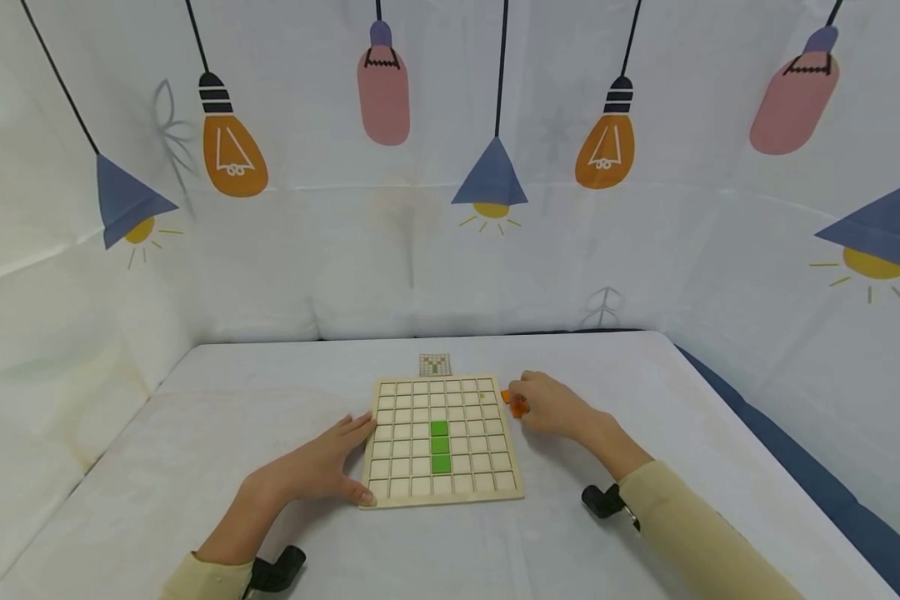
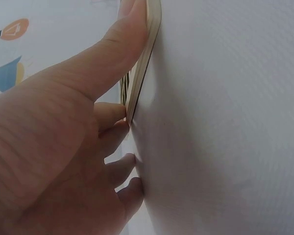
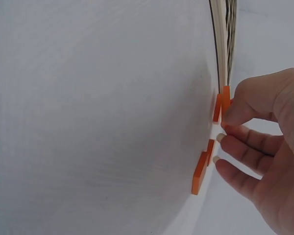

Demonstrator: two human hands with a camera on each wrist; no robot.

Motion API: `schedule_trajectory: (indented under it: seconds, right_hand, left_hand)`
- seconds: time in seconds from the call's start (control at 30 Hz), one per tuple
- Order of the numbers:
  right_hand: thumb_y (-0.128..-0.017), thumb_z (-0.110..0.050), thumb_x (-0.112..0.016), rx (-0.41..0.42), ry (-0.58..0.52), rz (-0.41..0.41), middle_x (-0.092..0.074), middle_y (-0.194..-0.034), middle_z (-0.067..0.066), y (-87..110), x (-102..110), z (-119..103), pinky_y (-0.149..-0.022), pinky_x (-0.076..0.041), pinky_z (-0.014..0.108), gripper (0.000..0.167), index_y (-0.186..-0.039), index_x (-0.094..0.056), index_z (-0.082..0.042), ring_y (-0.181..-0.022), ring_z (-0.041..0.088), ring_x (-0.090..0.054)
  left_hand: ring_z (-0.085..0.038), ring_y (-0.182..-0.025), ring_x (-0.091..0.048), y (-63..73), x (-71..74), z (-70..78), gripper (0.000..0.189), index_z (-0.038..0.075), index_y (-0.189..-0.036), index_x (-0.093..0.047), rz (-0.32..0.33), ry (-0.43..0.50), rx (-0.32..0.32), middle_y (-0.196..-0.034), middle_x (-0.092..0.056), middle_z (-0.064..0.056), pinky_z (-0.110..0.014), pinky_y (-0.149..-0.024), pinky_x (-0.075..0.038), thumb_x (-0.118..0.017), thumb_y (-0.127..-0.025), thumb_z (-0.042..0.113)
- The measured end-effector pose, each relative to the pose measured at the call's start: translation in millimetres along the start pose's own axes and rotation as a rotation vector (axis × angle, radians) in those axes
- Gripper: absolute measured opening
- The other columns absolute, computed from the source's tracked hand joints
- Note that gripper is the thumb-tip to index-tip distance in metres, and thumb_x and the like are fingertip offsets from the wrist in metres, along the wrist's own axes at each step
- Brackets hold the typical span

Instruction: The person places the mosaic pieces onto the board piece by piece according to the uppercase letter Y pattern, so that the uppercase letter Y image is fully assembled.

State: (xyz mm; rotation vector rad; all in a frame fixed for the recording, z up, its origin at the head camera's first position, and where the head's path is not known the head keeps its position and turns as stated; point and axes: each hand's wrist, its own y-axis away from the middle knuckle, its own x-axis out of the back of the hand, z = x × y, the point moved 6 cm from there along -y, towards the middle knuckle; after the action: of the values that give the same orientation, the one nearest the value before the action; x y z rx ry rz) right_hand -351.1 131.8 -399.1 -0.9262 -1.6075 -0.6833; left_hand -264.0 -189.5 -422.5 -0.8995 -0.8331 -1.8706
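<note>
A pale wooden grid board (image 1: 450, 501) lies flat on the white-covered table, with three green square tiles (image 1: 439, 445) in one column near its middle. My left hand (image 1: 318, 467) rests along the board's left side, thumb at the near corner and fingers spread against the edge. Beyond the right edge, my right hand (image 1: 551, 406) pinches an orange tile (image 3: 226, 104) between thumb and index finger. Another orange tile (image 3: 217, 108) is beside the pinched one. More orange tiles (image 3: 199, 174) lie on the cloth under the other fingers. In the head view, the hand partly hides these tiles.
A small printed pattern card (image 1: 435, 365) lies just behind the board. White fabric (image 1: 450, 267) printed with lamps and bulbs hangs beyond the table (image 1: 270, 375). Dark blue material (image 1: 795, 458) shows past the table's right edge.
</note>
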Motion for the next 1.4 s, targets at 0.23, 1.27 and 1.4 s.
schedule_trajectory:
  seconds: [0.23, 1.27, 1.4]
  right_hand:
    - [-0.081, -0.003, -0.069, 0.031, 0.021, 0.022, -0.055, -0.086, -0.001, -1.0, 3.7, -3.7, -0.067, -0.041, 0.028, 0.016, -0.09, -0.065, -0.017, -0.077, 0.014, -0.046]
    - [-0.081, -0.002, -0.068, 0.081, -0.09, 0.069, -0.056, -0.085, -0.001, -32.3, -4.2, -25.9, -0.068, -0.043, 0.027, 0.014, -0.088, -0.066, -0.014, -0.076, 0.013, -0.048]
    - [-0.08, -0.001, -0.065, 0.078, -0.098, 0.068, -0.056, -0.085, -0.002, -37.3, -6.4, -28.2, -0.067, -0.042, 0.027, 0.016, -0.088, -0.066, -0.014, -0.076, 0.013, -0.047]
  left_hand:
    - [-0.042, -0.154, -0.01, 0.4, -0.6, -0.5, 0.119, 0.009, -0.157, -0.028, 0.001, -0.002, -0.003, -0.167, -0.021, -0.008, -0.063, -0.119, -0.02, -0.086, -0.064, 0.056]
    - [-0.04, -0.155, -0.009, 2.4, 0.2, -0.3, 0.118, 0.011, -0.158, -0.028, 0.001, 0.006, 0.011, -0.167, -0.02, -0.006, -0.062, -0.121, -0.019, -0.085, -0.065, 0.056]
    - [-0.04, -0.155, -0.009, 2.7, 0.8, 0.4, 0.118, 0.011, -0.158, -0.027, -0.001, 0.008, 0.015, -0.167, -0.02, -0.006, -0.063, -0.12, -0.019, -0.085, -0.065, 0.055]
